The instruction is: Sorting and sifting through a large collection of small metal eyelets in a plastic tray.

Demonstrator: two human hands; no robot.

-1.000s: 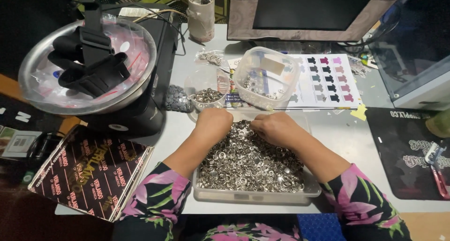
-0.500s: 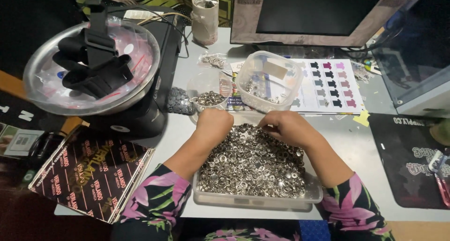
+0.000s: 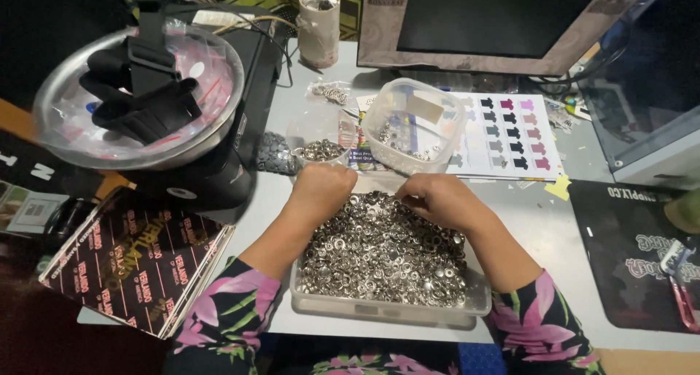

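The heap of small silver metal rings (image 3: pixel 383 251) fills the shallow clear plastic tray (image 3: pixel 386 309) right under your hands, at the near edge of the grey table (image 3: pixel 554 236). Your left hand (image 3: pixel 321 189) rests on the far left corner of the heap, curled into a loose fist with the knuckles up; what the fingers grip underneath cannot be told. Your right hand (image 3: pixel 437 198) lies on the far right part of the heap, fingers drawn together and pointing toward your left hand, as if pinching among the rings, though the fingertips are hidden. The two hands are near each other but apart.

Just beyond your left hand stands a small clear cup (image 3: pixel 319 143) with more silver pieces in it. Just beyond your right hand a bigger clear tub (image 3: pixel 414 126) sits tilted, with a few pieces at its bottom. Behind that tub, to the right, lies a printed sheet of coloured shirt shapes (image 3: pixel 510 134). Farther off stands a dark monitor (image 3: pixel 496 18), and a taped cylindrical container (image 3: pixel 319 25) stands beyond the small cup.

Well to the left of your left hand a large clear round dish (image 3: pixel 138 98) holds black straps on top of a black machine (image 3: pixel 211 182). Nearer you on that side lies a dark patterned flat box (image 3: pixel 131 262). To the right of your right hand lies a black mat (image 3: pixel 634 258).
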